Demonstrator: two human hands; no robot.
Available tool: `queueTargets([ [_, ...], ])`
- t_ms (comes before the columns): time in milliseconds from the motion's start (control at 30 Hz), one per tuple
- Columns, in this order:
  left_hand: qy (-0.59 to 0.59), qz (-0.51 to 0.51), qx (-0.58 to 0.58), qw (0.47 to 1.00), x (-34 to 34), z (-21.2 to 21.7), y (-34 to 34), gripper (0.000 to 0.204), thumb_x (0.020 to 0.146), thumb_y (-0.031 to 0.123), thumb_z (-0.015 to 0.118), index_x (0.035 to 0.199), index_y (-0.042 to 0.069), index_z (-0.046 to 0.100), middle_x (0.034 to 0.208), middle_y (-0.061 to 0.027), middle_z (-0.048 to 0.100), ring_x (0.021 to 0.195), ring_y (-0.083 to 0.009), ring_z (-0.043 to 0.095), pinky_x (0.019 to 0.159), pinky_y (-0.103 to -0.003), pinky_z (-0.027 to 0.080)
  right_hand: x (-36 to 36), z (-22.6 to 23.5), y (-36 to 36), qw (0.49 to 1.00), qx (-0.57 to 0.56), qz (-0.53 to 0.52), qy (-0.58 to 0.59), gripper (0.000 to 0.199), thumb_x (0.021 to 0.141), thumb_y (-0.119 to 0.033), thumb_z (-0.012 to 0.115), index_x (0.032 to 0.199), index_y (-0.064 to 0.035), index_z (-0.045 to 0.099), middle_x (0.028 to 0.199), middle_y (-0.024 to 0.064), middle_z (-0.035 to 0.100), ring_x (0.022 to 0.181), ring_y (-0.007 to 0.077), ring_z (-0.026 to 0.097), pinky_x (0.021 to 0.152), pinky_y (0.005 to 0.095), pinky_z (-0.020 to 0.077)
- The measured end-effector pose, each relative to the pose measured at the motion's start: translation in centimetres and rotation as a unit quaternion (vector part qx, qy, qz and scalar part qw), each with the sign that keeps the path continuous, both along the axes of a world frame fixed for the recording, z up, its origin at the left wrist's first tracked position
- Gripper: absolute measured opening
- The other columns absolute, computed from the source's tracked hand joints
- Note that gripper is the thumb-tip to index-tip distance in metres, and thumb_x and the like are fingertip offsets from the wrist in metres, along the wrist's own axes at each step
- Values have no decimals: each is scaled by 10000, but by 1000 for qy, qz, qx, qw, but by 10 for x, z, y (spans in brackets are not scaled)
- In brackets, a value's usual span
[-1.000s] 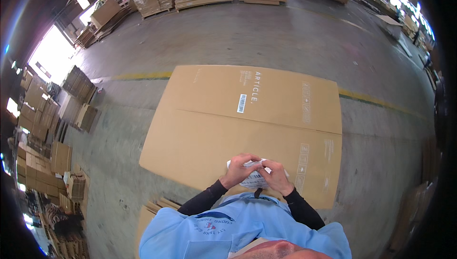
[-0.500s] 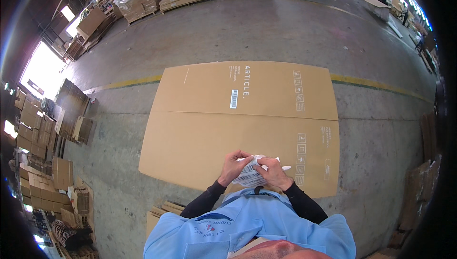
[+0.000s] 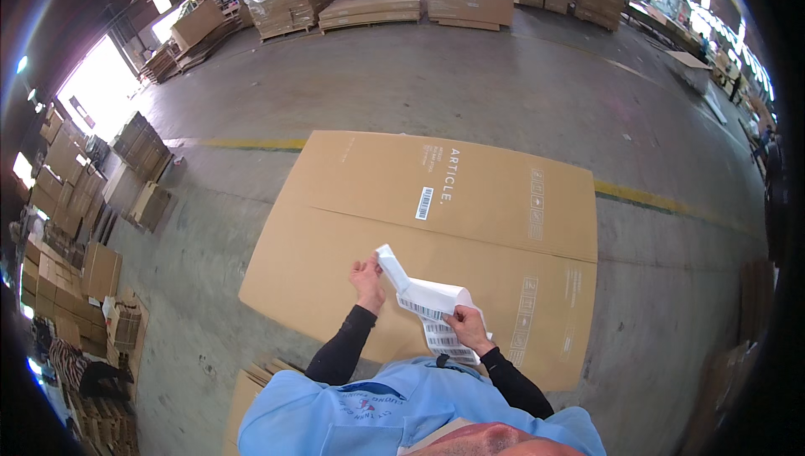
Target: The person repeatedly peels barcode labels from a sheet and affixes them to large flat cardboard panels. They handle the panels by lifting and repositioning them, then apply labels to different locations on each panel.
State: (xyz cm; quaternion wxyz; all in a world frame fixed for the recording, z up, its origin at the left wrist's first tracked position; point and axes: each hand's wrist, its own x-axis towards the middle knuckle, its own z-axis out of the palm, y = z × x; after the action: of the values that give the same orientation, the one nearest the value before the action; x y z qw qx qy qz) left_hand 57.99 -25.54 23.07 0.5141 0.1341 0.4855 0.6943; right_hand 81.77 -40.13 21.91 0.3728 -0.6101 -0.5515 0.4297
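Note:
A white strip of barcode labels (image 3: 432, 297) is stretched between my two hands above a large flat cardboard carton (image 3: 352, 175). My left hand (image 3: 367, 284) pinches the raised far-left end of the strip. My right hand (image 3: 470, 328) grips it at the right, thumb on top, where the paper curls over. Below the right hand, a further printed length of labels hangs toward my shirt. Stuck on the carton's far half is another barcode label (image 3: 425, 203). White print and handling symbols mark the carton's top, and a seam crosses it.
Stacked flat cartons (image 3: 243, 397) lie by my left side. Wrapped pallets of boxes (image 3: 289, 12) line the far side, and more box stacks (image 3: 71, 276) stand at the left. A yellow line (image 3: 243, 144) runs across the concrete floor beyond the carton.
My hands were close together over the folded labels. My left hand has moved away to the far left, drawing out one end of the strip. The view has shifted too.

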Motion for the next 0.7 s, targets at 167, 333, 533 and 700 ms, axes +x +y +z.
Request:
queueTargets([
  [167, 18, 107, 65, 992, -34, 34, 30, 312, 935, 54, 714, 879, 99, 411, 858, -50, 631, 817, -171, 661, 723, -308, 538, 4, -59, 11, 997, -28, -43, 53, 334, 849, -254, 757, 721, 17, 610, 593, 83, 554, 570, 181, 502, 549, 371, 422],
  [333, 227, 80, 163, 957, -16, 82, 16, 193, 915, 27, 723, 857, 67, 542, 985, -75, 696, 958, -191, 668, 877, -360, 531, 0, -70, 35, 829, 324, -256, -376, 349, 897, -323, 718, 924, 23, 686, 742, 51, 638, 692, 161, 570, 603, 355, 463],
  [533, 597, -47, 465, 652, 48, 94, -30, 341, 707, -20, 855, 697, 106, 537, 900, -32, 731, 857, -212, 684, 964, -452, 466, 3, 51, 21, 882, -150, -67, 441, 432, 999, -464, 601, 987, -49, 720, 867, 27, 705, 772, 107, 643, 685, 258, 494],
  [700, 561, -170, 537, 606, 86, 69, -72, 418, 711, 16, 858, 711, 150, 462, 939, 31, 734, 910, -194, 689, 1050, -492, 393, 5, 110, 1, 912, -143, -125, 362, 381, 994, -400, 622, 1006, -35, 729, 896, 39, 722, 783, 119, 660, 690, 256, 507],
])
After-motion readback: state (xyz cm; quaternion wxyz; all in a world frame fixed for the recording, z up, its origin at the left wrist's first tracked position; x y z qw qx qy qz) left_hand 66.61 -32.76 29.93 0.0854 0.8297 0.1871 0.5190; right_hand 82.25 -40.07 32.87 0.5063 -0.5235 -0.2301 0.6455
